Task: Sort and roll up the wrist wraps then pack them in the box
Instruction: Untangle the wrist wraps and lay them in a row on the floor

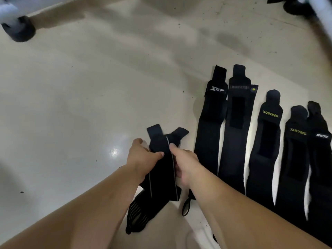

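Observation:
My left hand point(142, 157) and my right hand point(185, 162) both grip a black wrist wrap point(163, 159) with thin grey edge lines, held above the pale floor. Its far ends fork past my fingers. Under it a second black wrap with grey stripes point(142, 211) hangs or lies toward me. To the right, several black wraps lie flat side by side: one marked XTEP point(212, 123), one with a yellow tag point(237, 126), two marked XUEYING point(265, 141) point(294, 164), and one at the far right point(319, 159). No box is in view.
The pale glossy floor point(89, 105) spreads to the left and ahead. A dark caster wheel on a white leg point(19, 29) stands at the top left. Dark objects and a white bar point(305, 8) sit at the top right corner.

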A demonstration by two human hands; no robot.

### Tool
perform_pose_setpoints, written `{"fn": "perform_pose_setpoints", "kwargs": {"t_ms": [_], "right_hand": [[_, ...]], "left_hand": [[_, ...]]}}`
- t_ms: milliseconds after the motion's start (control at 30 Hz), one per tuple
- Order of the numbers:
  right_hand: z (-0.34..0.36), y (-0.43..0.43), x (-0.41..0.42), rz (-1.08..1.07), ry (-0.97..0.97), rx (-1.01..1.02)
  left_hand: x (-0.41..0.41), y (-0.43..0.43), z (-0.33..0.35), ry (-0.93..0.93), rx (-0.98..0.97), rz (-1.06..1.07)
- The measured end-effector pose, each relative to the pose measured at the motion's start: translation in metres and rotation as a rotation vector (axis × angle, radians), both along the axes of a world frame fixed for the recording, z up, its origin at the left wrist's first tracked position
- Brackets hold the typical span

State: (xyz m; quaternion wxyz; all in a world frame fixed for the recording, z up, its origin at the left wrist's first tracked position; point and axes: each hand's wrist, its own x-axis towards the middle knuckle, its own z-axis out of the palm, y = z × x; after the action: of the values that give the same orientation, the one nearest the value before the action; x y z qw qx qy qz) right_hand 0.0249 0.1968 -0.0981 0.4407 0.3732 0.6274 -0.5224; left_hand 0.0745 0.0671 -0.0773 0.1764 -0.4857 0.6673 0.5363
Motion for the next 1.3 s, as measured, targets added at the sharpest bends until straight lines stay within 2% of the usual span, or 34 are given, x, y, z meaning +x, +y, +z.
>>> {"fn": "perform_pose_setpoints", "kwargs": {"t_ms": [100, 233, 367, 467, 767, 900, 1033, 1300], "right_hand": [[0.007, 0.001, -0.003, -0.013, -0.022, -0.078], [0.034, 0.011, -0.015, -0.118, -0.011, -0.169], [0.073, 0.029, -0.029, -0.225, 0.068, -0.137], [0.110, 0.051, -0.036, -0.167, 0.179, -0.055], [0.261, 0.137, -0.021, -0.041, 0.470, -0.124], [0.317, 0.170, -0.006, -0.094, 0.579, -0.078], [0.352, 0.202, 0.015, -0.202, 0.601, -0.086], [0.393, 0.249, 0.048, -0.385, 0.584, -0.129]], "left_hand": [[-0.005, 0.004, 0.004, -0.024, 0.153, 0.165], [-0.019, 0.008, 0.025, 0.030, 0.297, 0.118], [-0.037, 0.024, 0.064, 0.104, 0.152, -0.152], [-0.040, 0.041, 0.098, 0.252, 0.086, -0.272], [-0.031, 0.102, 0.229, 0.489, 0.047, -0.624], [-0.021, 0.134, 0.284, 0.561, 0.019, -0.760], [-0.010, 0.164, 0.328, 0.638, -0.023, -0.835], [0.000, 0.221, 0.387, 0.648, -0.051, -0.989]]}}
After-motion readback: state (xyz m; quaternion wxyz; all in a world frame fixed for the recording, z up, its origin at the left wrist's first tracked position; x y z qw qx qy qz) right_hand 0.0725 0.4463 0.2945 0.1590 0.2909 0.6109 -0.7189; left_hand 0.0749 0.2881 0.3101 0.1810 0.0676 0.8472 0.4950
